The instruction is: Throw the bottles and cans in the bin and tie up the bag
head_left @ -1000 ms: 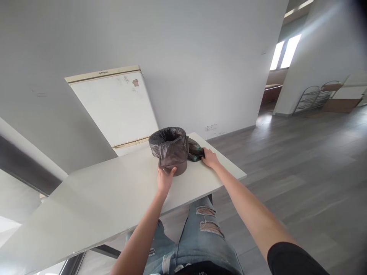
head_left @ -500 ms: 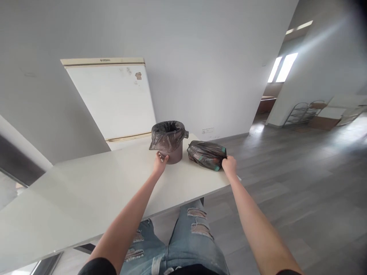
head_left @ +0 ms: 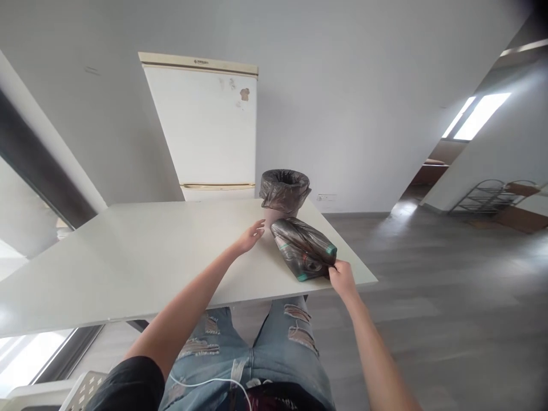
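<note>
A small round bin (head_left: 274, 216) lined with a dark plastic bag (head_left: 285, 189) stands on the far right part of a white table (head_left: 154, 257). In front of it lies a tied, filled dark bag (head_left: 302, 249) with green trim. My right hand (head_left: 340, 278) pinches that bag's near end at the table's right edge. My left hand (head_left: 252, 235) hovers with its fingers spread, just left of the bin's base and the filled bag, holding nothing.
A white fridge (head_left: 209, 125) stands against the wall behind the table. Grey wood floor stretches to the right, where a wire rack (head_left: 488, 197) and a cardboard piece (head_left: 520, 217) sit. A white chair (head_left: 64, 391) shows at the lower left.
My right hand has pulled the filled bag from beside the bin toward the table's near right edge. My left hand has let go of the bin and opened.
</note>
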`<act>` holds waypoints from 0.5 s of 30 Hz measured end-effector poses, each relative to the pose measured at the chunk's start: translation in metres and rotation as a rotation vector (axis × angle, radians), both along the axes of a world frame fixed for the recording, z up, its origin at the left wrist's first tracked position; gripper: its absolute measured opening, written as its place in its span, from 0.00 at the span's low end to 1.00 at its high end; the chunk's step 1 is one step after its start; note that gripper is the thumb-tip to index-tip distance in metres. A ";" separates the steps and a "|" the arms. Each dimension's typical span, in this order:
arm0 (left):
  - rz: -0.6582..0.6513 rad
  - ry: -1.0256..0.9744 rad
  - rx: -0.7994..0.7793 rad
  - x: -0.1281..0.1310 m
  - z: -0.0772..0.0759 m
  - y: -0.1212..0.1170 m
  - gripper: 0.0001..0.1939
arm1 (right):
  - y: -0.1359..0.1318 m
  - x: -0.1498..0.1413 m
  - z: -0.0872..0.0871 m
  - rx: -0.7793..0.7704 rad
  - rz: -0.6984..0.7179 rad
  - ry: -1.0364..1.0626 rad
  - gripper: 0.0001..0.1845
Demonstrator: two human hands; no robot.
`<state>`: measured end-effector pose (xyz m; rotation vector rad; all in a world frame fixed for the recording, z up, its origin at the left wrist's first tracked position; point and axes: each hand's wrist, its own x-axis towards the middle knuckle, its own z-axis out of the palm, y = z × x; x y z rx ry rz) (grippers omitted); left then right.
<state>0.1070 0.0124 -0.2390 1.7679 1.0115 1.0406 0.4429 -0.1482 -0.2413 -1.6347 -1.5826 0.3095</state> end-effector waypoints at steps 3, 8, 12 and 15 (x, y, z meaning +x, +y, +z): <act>-0.088 -0.070 -0.032 -0.028 0.011 -0.017 0.32 | -0.013 -0.045 0.005 0.015 0.109 -0.003 0.12; 0.045 -0.172 0.044 -0.080 0.016 -0.035 0.39 | 0.004 -0.148 0.031 -0.036 0.431 -0.031 0.14; 0.340 -0.129 0.121 -0.122 0.009 -0.042 0.38 | 0.040 -0.201 0.052 -0.122 0.860 -0.006 0.10; 0.414 -0.100 0.174 -0.140 0.000 -0.042 0.31 | 0.065 -0.208 0.064 -0.059 0.892 0.046 0.19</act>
